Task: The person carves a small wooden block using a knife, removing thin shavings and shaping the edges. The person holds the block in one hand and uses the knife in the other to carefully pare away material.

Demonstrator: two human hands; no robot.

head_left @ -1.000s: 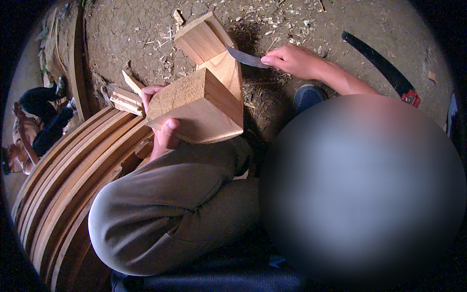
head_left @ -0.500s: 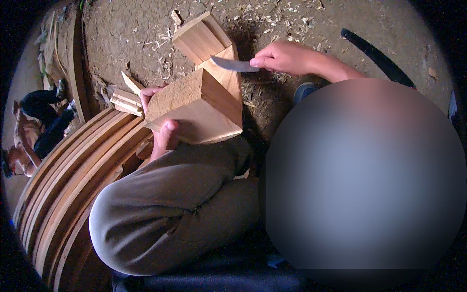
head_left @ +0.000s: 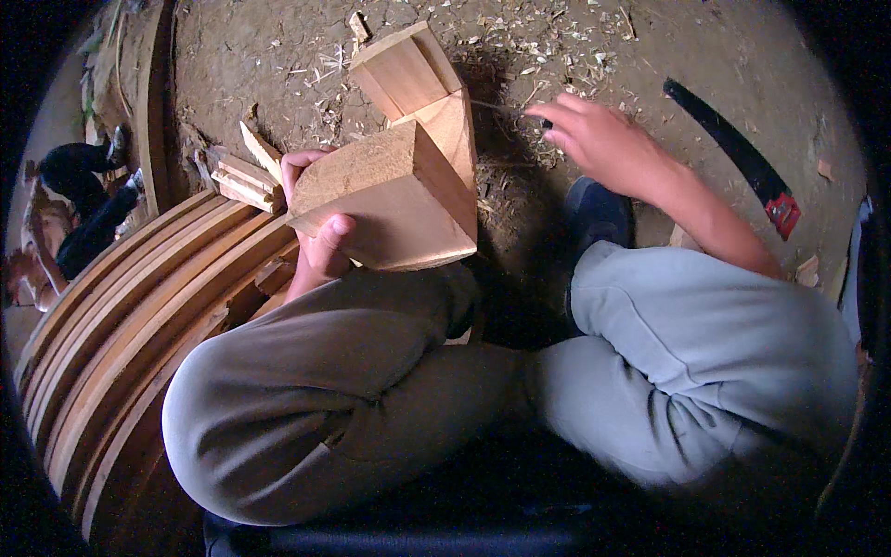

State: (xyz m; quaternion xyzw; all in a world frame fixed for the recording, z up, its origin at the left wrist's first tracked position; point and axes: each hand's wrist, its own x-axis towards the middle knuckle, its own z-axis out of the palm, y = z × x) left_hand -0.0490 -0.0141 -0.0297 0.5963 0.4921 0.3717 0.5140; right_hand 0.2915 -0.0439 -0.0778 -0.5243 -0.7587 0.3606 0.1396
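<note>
My left hand (head_left: pixel 320 241) grips the near end of a carved wooden block (head_left: pixel 380 172), thumb on the side facing me and fingers round the far left side. The block is pale, with a thick squared near end, a narrow slanting waist and another squared part at the far end. To its right, my right hand (head_left: pixel 594 139) is closed round a knife (head_left: pixel 497 107). The thin blade shows nearly edge-on and points left toward the block's waist; whether it touches the wood I cannot tell. Most of the handle is hidden in my fingers.
A black curved saw (head_left: pixel 733 148) with a red end lies on the dirt floor at the right. Wood shavings (head_left: pixel 557 46) are scattered beyond the block. Stacked boards (head_left: pixel 139 316) and split wood pieces (head_left: pixel 246 181) lie at the left. Another person (head_left: pixel 79 195) is at the far left.
My right hand has moved right, away from the block, and the knife has turned from showing its broad blade to nearly edge-on. The left hand keeps its hold on the block.
</note>
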